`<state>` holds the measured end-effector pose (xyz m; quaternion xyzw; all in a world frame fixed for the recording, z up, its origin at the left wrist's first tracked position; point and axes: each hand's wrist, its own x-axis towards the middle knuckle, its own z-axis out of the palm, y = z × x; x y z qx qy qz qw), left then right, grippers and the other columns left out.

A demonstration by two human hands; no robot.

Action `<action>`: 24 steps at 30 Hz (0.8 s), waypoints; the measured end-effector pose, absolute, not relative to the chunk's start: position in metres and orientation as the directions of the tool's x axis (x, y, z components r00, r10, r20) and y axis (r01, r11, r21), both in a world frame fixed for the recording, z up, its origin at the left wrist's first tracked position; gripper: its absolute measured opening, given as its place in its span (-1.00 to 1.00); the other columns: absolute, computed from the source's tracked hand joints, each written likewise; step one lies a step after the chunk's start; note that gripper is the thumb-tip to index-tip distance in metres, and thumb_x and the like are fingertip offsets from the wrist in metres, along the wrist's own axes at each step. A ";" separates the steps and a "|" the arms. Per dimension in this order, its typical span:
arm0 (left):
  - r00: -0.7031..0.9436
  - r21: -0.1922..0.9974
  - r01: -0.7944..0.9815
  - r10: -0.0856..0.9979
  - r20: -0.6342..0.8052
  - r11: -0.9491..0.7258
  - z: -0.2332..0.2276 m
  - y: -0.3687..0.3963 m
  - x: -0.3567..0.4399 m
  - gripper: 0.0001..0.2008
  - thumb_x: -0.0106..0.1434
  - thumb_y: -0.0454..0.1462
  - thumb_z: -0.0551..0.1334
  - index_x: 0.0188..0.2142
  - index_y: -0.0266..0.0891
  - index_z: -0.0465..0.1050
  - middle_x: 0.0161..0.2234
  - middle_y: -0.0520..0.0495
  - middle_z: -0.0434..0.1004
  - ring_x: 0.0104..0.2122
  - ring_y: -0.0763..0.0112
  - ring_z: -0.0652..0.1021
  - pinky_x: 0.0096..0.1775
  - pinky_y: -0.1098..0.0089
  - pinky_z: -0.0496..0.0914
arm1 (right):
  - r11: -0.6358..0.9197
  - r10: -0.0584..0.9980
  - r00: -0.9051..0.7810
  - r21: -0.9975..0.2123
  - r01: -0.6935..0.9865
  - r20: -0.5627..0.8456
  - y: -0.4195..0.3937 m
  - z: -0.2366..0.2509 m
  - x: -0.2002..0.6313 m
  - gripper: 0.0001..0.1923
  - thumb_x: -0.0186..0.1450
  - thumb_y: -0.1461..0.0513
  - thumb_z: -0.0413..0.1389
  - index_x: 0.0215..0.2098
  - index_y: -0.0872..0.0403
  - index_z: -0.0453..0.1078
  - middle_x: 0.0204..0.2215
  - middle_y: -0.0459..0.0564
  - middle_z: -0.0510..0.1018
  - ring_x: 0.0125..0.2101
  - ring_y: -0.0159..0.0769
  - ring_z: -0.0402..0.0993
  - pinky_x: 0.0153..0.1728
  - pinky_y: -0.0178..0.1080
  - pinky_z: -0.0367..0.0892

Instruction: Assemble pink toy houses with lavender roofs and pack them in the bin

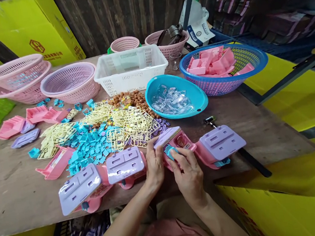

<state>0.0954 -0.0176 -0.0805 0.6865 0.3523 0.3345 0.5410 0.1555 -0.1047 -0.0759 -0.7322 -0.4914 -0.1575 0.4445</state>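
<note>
At the table's front edge, my left hand (pixel 154 163) is closed on the left end of a pink toy house-like piece with a purple top (pixel 181 140). My right hand (pixel 189 173) pinches a small blue plastic part (pixel 170 151) against the front of that piece. Its fingertips cover some of the part, so I cannot tell whether it is attached. Similar pink-and-purple toy pieces lie on both sides: one purple-topped piece (pixel 222 141) to the right, and two more, a nearer one (pixel 125 164) and a farther one (pixel 80 188), to the left.
Heaped behind my hands are blue parts (pixel 92 144), cream sprue frames (pixel 135 124) and brown pieces (pixel 132 98). A turquoise basin (pixel 195 100) holds clear parts. Pink parts fill a blue basket (pixel 256 61). A white crate (pixel 132 77) stands behind; a black-handled tool (pixel 255 161) lies right.
</note>
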 end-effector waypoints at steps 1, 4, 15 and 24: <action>0.539 0.983 0.102 0.839 0.076 -0.154 -0.081 -0.017 0.095 -0.54 0.31 0.05 -0.11 -0.03 -0.20 0.22 -0.12 -0.10 0.41 -0.14 0.30 0.42 -0.07 0.29 0.28 | -0.099 0.561 0.478 -0.519 0.849 0.676 -0.105 -0.077 0.156 -0.78 0.29 0.29 0.06 -0.08 0.02 0.31 -0.26 0.03 0.46 -0.22 -0.26 0.43 -0.19 -0.19 0.41; 0.570 0.992 0.058 0.819 0.062 -0.115 -0.083 -0.016 0.095 -0.58 0.33 0.03 -0.10 -0.01 -0.18 0.19 -0.11 -0.09 0.39 -0.12 0.31 0.41 -0.06 0.29 0.28 | -0.081 0.484 0.524 -0.561 0.824 0.701 -0.104 -0.078 0.154 -0.80 0.25 0.29 0.12 -0.14 0.07 0.30 -0.31 0.02 0.48 -0.24 -0.26 0.45 -0.21 -0.20 0.42; 0.529 0.992 0.095 0.849 0.017 -0.079 -0.079 -0.018 0.096 -0.55 0.31 0.06 -0.11 0.01 -0.15 0.17 -0.40 0.04 0.28 -0.46 0.43 0.31 -0.35 0.40 0.31 | -0.102 0.406 0.572 -0.587 0.803 0.713 -0.096 -0.075 0.147 -0.89 0.22 0.34 0.10 -0.29 0.03 0.28 -0.33 0.03 0.48 -0.29 -0.28 0.44 -0.28 -0.19 0.43; 0.531 0.994 0.076 0.847 0.031 -0.084 -0.081 -0.017 0.097 -0.58 0.33 0.03 -0.11 0.00 -0.15 0.19 -0.26 -0.02 0.35 -0.31 0.39 0.38 -0.20 0.37 0.31 | -0.092 0.398 0.527 -0.540 0.837 0.750 -0.093 -0.078 0.153 -0.87 0.20 0.32 0.14 -0.33 0.03 0.26 -0.36 0.02 0.47 -0.31 -0.24 0.37 -0.28 -0.10 0.39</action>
